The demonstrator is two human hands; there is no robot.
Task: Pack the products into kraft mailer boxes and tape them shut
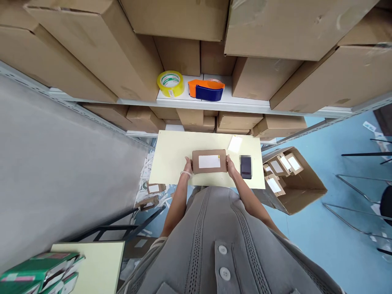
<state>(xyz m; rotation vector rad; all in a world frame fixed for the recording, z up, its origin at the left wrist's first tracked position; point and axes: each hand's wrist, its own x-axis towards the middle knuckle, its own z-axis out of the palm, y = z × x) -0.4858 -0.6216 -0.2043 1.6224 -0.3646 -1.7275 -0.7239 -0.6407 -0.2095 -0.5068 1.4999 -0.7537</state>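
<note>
A small brown cardboard box [209, 168] with a white label [209, 161] on top is held level between my hands over the pale yellow table [171, 143]. My left hand [188, 165] grips its left end, thumb up along the side. At the right end, my right hand [230, 165] is closed on the box the same way. Whether the box rests on the tabletop or hangs just above it, I cannot tell. To the right of my right hand lies a dark phone [246, 167]. Behind it is a white slip of paper [235, 143].
Shelves of large cartons [183, 16] rise behind the table. A yellow tape roll [170, 83] and an orange-and-blue tape dispenser [206, 90] sit on a shelf. An open carton [306, 192] with several labelled boxes stands right. Paper strips and boxes [154, 188] litter the floor left.
</note>
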